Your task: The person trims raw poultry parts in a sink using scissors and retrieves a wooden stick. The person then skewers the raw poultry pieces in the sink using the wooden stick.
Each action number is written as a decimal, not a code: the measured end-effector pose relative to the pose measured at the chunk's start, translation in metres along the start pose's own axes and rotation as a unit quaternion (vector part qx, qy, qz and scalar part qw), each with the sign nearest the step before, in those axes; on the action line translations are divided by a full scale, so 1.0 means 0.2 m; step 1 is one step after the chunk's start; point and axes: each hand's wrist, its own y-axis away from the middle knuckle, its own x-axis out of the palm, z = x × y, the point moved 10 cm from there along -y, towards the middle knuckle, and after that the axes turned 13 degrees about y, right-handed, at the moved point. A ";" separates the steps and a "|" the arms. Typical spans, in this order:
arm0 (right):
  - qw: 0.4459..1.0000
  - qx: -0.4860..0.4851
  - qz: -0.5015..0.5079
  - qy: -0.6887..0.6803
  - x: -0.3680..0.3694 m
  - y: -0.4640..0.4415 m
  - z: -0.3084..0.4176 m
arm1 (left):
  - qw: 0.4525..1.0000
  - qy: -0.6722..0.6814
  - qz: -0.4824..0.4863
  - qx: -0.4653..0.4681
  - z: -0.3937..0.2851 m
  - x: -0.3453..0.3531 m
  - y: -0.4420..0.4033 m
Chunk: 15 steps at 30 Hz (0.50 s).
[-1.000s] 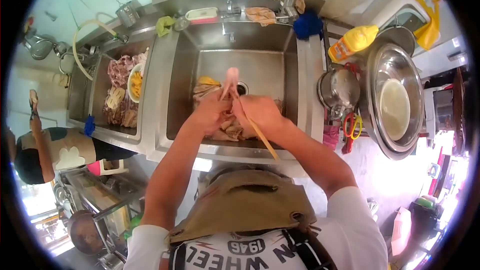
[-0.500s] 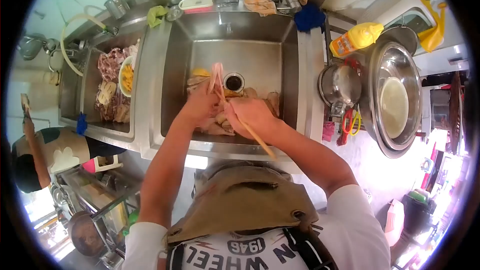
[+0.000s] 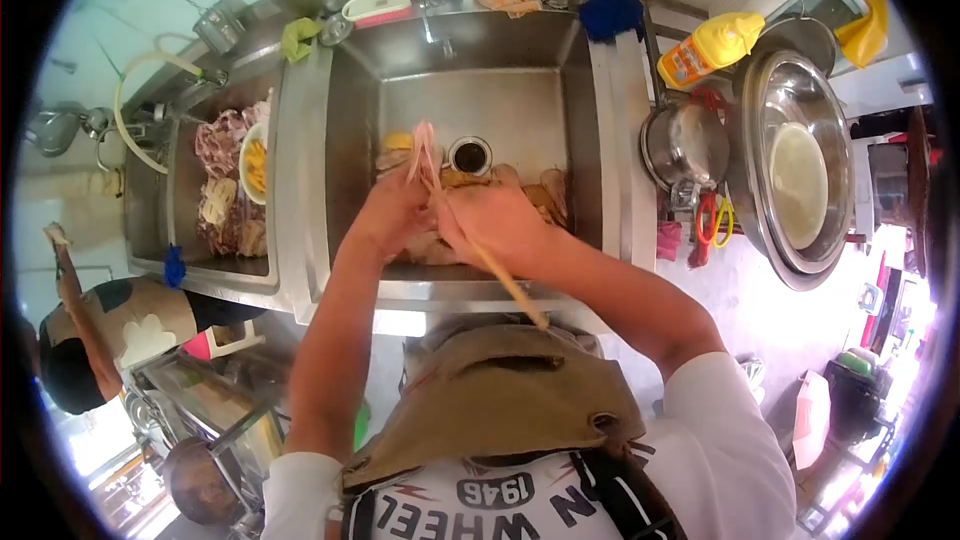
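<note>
Over the steel sink, my two hands are close together. My left hand is closed on the lower part of a pink, soft strip of raw meat, whose folded end sticks up past the fingers. In my closed right hand is a thin wooden stick, like a chopstick; its rear end slants down toward my body. Where the stick's front end meets the strip is partly hidden by my fingers. Pale pieces of raw poultry lie around and under my hands, near the round drain.
A second sink on the left holds raw meat and a white bowl of yellow pieces. Beyond it is another person. To the right are a pot, a yellow bottle and large steel basins.
The view has shifted slightly. My hands stay together at the strip, still gripping it and the stick; the strip's upper end now looks narrower and more folded together.
</note>
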 end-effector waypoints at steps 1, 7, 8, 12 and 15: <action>0.999 0.016 0.036 0.011 0.04 -0.01 -0.01 | 0.999 -0.053 0.005 -0.011 -0.01 0.00 -0.01; 1.000 0.007 -0.014 -0.006 -0.01 0.00 -0.04 | 0.997 0.063 0.045 0.011 -0.09 0.09 0.03; 1.000 0.022 0.018 0.005 0.00 -0.01 -0.04 | 0.997 0.061 0.019 0.030 0.01 0.05 0.01; 0.991 0.050 0.126 0.017 0.11 0.00 -0.08 | 0.999 0.021 0.025 0.032 -0.03 0.06 0.02; 0.994 0.034 0.100 -0.017 0.04 0.02 -0.01 | 0.998 -0.001 0.043 0.037 0.13 0.06 -0.01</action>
